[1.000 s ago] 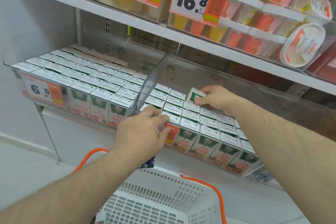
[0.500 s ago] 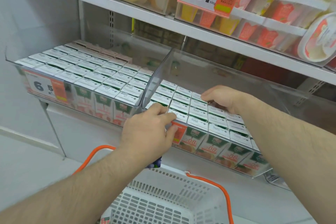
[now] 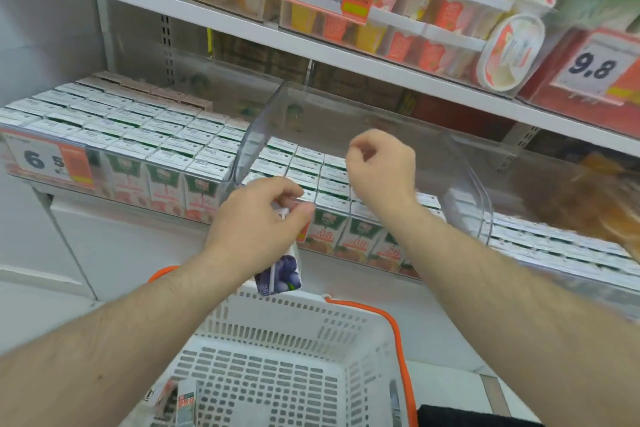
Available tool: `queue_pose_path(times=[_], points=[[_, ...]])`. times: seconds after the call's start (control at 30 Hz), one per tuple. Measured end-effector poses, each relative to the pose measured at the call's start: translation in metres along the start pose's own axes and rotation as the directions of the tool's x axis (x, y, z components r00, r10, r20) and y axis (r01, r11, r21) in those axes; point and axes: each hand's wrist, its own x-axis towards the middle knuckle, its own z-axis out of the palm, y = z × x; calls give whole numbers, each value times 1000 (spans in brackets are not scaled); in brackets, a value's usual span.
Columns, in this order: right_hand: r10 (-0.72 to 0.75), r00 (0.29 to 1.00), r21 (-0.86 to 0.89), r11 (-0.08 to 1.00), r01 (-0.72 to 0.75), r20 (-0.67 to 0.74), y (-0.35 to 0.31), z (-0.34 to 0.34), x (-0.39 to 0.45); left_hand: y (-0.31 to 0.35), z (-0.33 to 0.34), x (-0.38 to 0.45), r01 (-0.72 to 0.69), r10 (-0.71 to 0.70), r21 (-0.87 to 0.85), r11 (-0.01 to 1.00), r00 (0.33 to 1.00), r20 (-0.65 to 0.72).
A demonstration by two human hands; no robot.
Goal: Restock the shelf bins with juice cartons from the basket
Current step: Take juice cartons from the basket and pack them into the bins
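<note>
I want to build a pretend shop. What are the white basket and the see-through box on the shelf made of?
The basket looks like hard white plastic, matte, moulded with rows of slots; its handle is orange. The shelf bin looks like clear glossy plastic, perhaps acrylic: you see cartons through it and light glints on its curved edge.

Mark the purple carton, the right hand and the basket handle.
purple carton (image 3: 282, 274), head view, on its printed lower face below the left hand (image 3: 258, 222).
right hand (image 3: 382, 168), head view, on the back of the hand.
basket handle (image 3: 393, 329), head view, on the orange right-side strap.

Purple carton (image 3: 280, 272) top behind left hand (image 3: 254, 222)
</note>
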Motion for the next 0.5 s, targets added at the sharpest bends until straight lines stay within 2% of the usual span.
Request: queue_pose_path(times=[0.1, 0.13, 0.2, 0.23, 0.3, 0.37, 0.4, 0.5], points=[[-91, 996, 220, 971, 94, -25, -24, -21, -54, 8, 7, -8, 88, -86, -77, 993, 996, 35], [-70, 997, 279, 959, 59, 30, -29, -26, -69, 10, 9, -10, 103, -99, -93, 990, 994, 48], [29, 974, 338, 935, -105, 225, -31, -32, -92, 17, 13, -15, 128, -120, -129, 983, 990, 71], [89, 937, 336, 919, -209, 339, -30, -32, -99, 19, 15, -17, 140, -129, -147, 979, 988, 82], [182, 808, 311, 858, -409, 560, -28, -32, -107, 23, 17, -20, 156, -141, -187, 970, 986, 93], [198, 678, 324, 762, -561, 708, -28, -32, -112, 27, 18, -26, 174, -154, -225, 959, 983, 103], [167, 650, 334, 748, -573, 741, -26, -32, -115, 29, 18, -28, 184, -161, -245, 952, 981, 109], [45, 642, 393, 757, -522, 765, -21, -36, -122, 32, 13, -33, 262, -222, -329, 907, 963, 154]])
